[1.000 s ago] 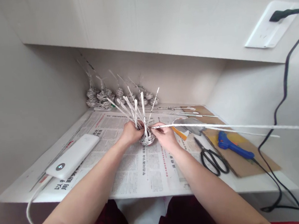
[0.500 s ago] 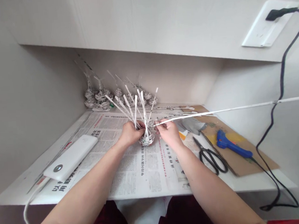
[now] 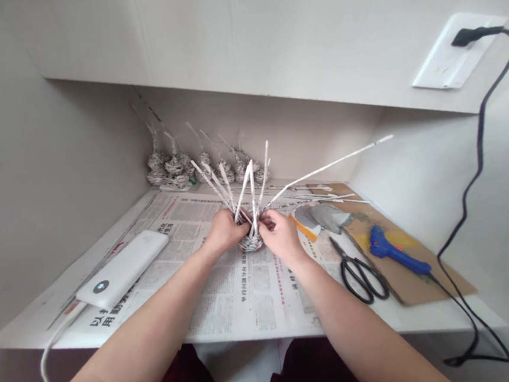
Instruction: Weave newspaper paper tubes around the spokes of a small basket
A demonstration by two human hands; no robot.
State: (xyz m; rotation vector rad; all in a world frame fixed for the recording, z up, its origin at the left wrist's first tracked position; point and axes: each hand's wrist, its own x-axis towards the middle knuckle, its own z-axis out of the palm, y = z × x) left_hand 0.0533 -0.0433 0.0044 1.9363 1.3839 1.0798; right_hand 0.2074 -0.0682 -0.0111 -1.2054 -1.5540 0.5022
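A small basket woven from rolled newspaper [image 3: 251, 243] stands on the newspaper sheet, its several white paper stakes [image 3: 242, 189] rising and fanning outward. My left hand [image 3: 228, 232] grips the basket's left side, thumb at the rim and fingers partly hidden behind the stakes. On the right, my right hand [image 3: 279, 230] pinches at the rim, where a long paper strand [image 3: 324, 169] leaves the weave and slants up to the right with a bend in it. Exactly which strip lies between the right fingertips is hard to make out.
Finished woven paper pieces [image 3: 175, 168] line the back left. A white power bank [image 3: 123, 268] with a cable lies left. Black scissors [image 3: 360, 274], cardboard [image 3: 405, 285] and a blue glue gun [image 3: 396, 253] lie right; its cord runs to the wall socket [image 3: 458, 51]. Loose paper sticks [image 3: 321, 196] lie behind.
The long strand has swung from nearly level to slanting upward and away. My right hand has moved left, closer against the basket, and some stakes have shifted.
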